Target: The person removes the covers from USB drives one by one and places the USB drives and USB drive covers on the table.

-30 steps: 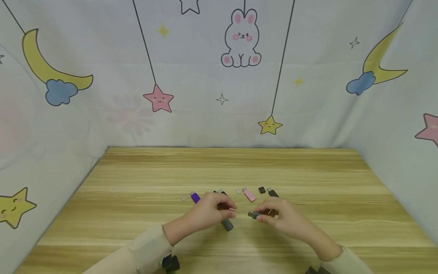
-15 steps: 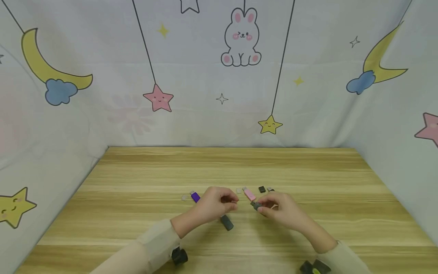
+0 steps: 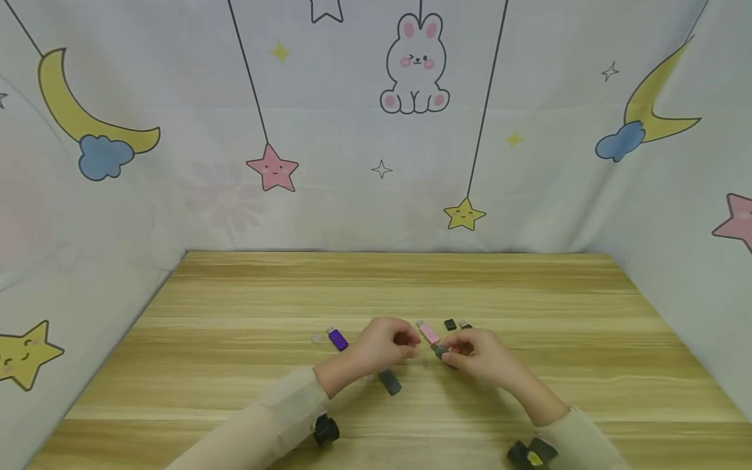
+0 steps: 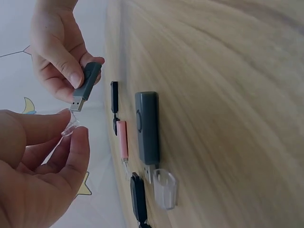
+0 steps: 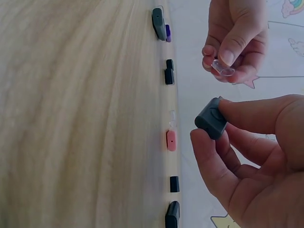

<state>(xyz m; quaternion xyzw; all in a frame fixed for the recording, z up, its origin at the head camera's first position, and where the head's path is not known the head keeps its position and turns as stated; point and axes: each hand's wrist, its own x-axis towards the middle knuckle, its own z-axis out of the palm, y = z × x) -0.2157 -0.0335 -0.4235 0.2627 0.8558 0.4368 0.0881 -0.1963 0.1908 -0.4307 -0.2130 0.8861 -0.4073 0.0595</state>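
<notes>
Thumb and fingertips of my left hand (image 3: 384, 344) pinch a small clear cap (image 4: 71, 126). My right hand (image 3: 482, 358) grips a dark grey USB stick (image 4: 88, 81) by its body, its bare metal plug (image 4: 77, 103) aimed at the cap. In the left wrist view, cap and plug are very close together above the table. A second grey USB stick (image 3: 390, 382) lies on the table below my left hand, its own clear cap (image 4: 165, 189) by its plug. Behind the hands lies a pink USB stick (image 3: 428, 331).
A purple USB stick (image 3: 337, 339) and a clear cap (image 3: 316, 339) lie on the wooden table (image 3: 235, 294) to the left. At the right are a black cap (image 3: 450, 324) and a black USB stick (image 5: 172, 214). Another black stick (image 4: 138, 194) is hidden from the head view by my left hand.
My left hand has moved right and a little farther back with the clear cap. My right hand has shifted slightly back with the grey USB stick, and the gap between the hands has narrowed.
</notes>
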